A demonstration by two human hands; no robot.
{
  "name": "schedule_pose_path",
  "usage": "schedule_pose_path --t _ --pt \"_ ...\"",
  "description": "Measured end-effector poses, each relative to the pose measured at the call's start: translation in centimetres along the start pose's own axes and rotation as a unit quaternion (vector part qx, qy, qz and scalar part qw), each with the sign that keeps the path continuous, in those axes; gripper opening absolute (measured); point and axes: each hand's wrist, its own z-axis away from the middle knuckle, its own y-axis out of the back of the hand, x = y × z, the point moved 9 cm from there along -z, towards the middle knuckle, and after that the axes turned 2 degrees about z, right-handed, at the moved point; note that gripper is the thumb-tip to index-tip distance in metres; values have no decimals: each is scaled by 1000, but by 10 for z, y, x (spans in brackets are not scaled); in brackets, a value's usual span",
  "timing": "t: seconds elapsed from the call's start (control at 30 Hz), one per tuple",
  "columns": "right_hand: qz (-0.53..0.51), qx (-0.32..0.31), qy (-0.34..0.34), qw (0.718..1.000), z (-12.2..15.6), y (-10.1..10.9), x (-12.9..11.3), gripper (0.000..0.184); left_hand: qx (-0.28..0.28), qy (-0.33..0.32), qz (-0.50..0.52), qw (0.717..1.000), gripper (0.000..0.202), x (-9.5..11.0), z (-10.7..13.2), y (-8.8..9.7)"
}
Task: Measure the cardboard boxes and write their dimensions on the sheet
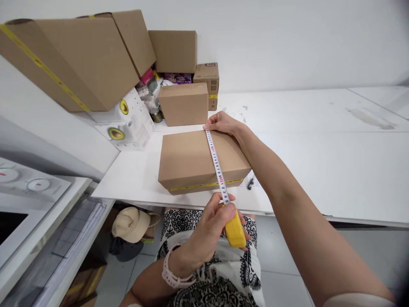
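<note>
A flat brown cardboard box sealed with yellow tape lies on the white table near its front edge. A white measuring tape blade stretches across the box top from far edge to near edge. My right hand pinches the tape's end down on the box's far edge. My left hand, wearing a pale wristwatch, grips the yellow tape measure case just in front of the box, below the table edge.
Several cardboard boxes and white avocado-printed cartons are stacked at the back left. A small dark object lies on paper beside the box. A beige cap sits under the table. A white appliance stands at left.
</note>
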Motion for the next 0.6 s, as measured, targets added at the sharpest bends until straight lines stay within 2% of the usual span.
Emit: schedule_pose_path --t 0.2,0.37,0.6 --pt "-11 -54 22 998 -11 -11 3 25 19 5 2 1000 46 -1 -3 7" --pt "20 -39 31 999 -17 -8 1 25 9 25 36 999 48 -3 -6 10" --pt "54 -42 22 997 -15 -7 -2 30 26 -5 22 999 46 12 -4 11"
